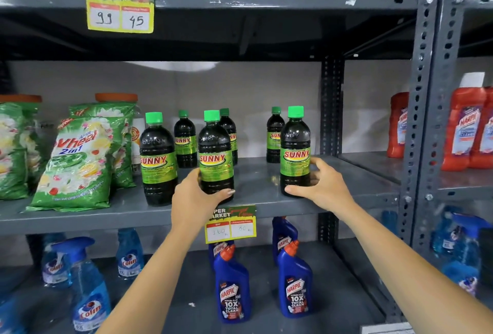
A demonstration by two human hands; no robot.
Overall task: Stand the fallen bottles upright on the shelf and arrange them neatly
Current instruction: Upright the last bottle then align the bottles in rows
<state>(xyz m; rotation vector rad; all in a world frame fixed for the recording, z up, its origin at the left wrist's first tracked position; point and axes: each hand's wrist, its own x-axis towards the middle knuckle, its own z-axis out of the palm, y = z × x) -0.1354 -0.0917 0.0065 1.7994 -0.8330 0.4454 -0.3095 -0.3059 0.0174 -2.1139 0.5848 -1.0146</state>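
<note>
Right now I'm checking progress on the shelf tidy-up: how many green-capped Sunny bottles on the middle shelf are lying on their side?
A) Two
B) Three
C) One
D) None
D: all six Sunny bottles stand upright on the middle shelf, three in front and three behind; the left hand grips the front middle bottle and the right hand grips the front right bottle.

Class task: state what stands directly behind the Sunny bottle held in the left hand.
Behind the Sunny bottle in the left hand stands another upright Sunny bottle. Only its green cap, shoulder and label edge show; the rest is covered.
</note>
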